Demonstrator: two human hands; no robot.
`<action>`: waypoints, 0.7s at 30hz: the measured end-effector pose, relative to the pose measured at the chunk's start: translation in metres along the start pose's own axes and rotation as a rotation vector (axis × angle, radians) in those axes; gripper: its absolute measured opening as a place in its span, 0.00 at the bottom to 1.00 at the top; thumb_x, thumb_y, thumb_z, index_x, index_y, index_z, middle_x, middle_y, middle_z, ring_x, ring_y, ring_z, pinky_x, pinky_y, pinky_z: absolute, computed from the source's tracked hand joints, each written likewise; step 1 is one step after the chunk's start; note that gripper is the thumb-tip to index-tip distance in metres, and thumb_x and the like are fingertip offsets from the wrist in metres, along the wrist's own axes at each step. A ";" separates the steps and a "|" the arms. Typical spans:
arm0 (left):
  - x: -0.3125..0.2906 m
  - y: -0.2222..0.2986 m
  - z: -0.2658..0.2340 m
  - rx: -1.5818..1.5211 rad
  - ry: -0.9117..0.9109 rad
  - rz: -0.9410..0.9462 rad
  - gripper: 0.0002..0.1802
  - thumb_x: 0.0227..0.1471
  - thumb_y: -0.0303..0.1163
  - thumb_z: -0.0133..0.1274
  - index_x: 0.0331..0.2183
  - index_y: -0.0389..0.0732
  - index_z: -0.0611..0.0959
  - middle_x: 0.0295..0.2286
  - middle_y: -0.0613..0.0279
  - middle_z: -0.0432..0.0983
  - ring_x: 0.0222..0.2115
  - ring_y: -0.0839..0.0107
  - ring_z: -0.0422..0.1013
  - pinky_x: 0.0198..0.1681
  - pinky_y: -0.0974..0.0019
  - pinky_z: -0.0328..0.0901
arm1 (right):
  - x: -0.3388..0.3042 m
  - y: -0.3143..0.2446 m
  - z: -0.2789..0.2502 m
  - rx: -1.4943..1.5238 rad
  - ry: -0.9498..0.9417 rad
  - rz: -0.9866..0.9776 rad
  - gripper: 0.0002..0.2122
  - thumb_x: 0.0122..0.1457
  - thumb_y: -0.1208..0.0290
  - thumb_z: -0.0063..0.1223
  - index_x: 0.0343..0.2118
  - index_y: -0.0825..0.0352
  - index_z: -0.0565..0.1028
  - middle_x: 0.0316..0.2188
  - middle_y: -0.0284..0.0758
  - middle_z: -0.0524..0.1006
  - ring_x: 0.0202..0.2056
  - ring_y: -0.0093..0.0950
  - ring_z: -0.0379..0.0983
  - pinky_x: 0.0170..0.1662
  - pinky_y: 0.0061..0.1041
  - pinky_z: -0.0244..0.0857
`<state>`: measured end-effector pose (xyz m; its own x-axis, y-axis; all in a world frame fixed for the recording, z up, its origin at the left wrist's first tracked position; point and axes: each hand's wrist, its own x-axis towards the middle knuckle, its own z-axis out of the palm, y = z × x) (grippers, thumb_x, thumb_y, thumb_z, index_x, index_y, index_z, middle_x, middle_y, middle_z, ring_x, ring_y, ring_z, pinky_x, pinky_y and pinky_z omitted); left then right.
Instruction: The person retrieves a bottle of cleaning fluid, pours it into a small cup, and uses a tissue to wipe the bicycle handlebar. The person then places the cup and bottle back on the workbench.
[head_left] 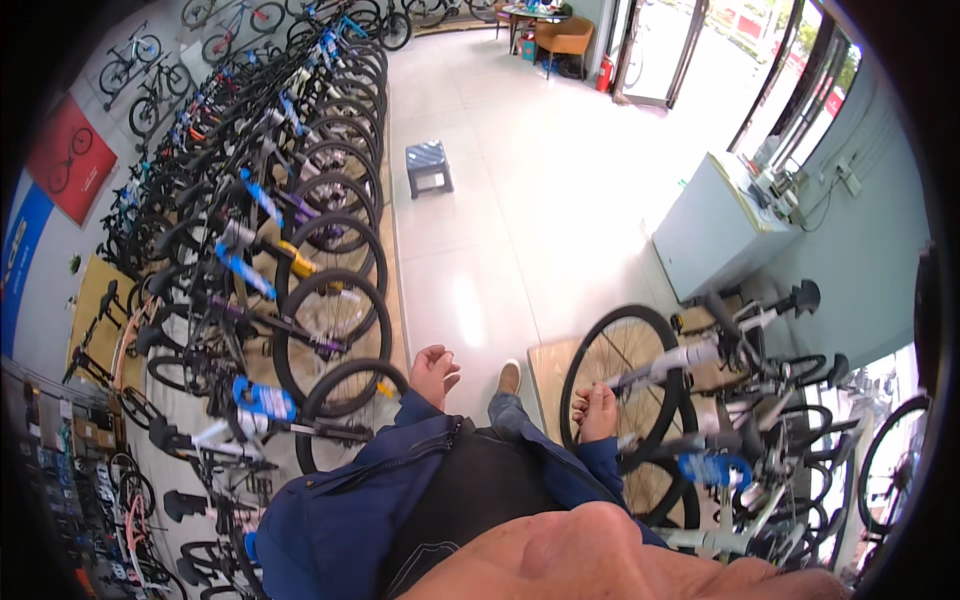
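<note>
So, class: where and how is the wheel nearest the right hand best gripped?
Probably by the upper tyre, coming from the left: it stands upright, its curved outer edge facing the pale floor, while other bicycles crowd its right.

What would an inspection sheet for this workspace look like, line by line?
Surface: pale tiled floor; wooden board beneath the right-hand bikes.
Job's things: dark-tyred left wheel beside the left hand; spoked right wheel behind the right hand.
Clutter: stool on the floor; small items on the white cabinet, too small to name.
Hands: left, loosely curled, nothing seen in it; right, fingers bent, contact with the wheel unclear.
Cables: dark cord on the right wall.
Surroundings: dense bike row on the left, more bikes at right; tan armchair and red fire extinguisher near the glass doorway.
</note>
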<state>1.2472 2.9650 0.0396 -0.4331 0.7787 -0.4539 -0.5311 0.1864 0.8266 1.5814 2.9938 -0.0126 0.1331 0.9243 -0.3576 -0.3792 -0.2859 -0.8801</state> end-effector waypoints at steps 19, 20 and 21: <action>0.599 0.205 0.221 -0.158 0.195 0.106 0.14 0.62 0.29 0.56 0.49 0.46 0.74 0.39 0.67 0.77 0.33 0.75 0.75 0.34 0.69 0.73 | 0.591 -0.180 0.389 -0.151 -0.198 -0.029 0.16 0.74 0.57 0.49 0.55 0.62 0.68 0.36 0.33 0.80 0.27 0.19 0.74 0.26 0.18 0.67; 0.637 0.225 0.237 -0.130 0.163 0.127 0.12 0.64 0.31 0.56 0.48 0.45 0.75 0.39 0.67 0.78 0.33 0.75 0.76 0.35 0.70 0.73 | 0.622 -0.189 0.406 -0.169 -0.134 -0.008 0.16 0.74 0.56 0.49 0.55 0.61 0.68 0.36 0.33 0.80 0.27 0.19 0.74 0.26 0.18 0.67; 0.673 0.245 0.252 -0.092 0.108 0.137 0.11 0.64 0.31 0.55 0.48 0.45 0.76 0.39 0.67 0.79 0.33 0.75 0.76 0.36 0.70 0.74 | 0.648 -0.198 0.420 -0.149 -0.142 -0.025 0.16 0.74 0.56 0.49 0.55 0.61 0.69 0.36 0.33 0.80 0.27 0.19 0.73 0.26 0.18 0.67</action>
<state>1.0093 3.6859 0.0204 -0.5793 0.7232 -0.3761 -0.5235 0.0236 0.8517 1.3580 3.7551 0.0611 0.0064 0.9548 -0.2970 -0.2367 -0.2872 -0.9282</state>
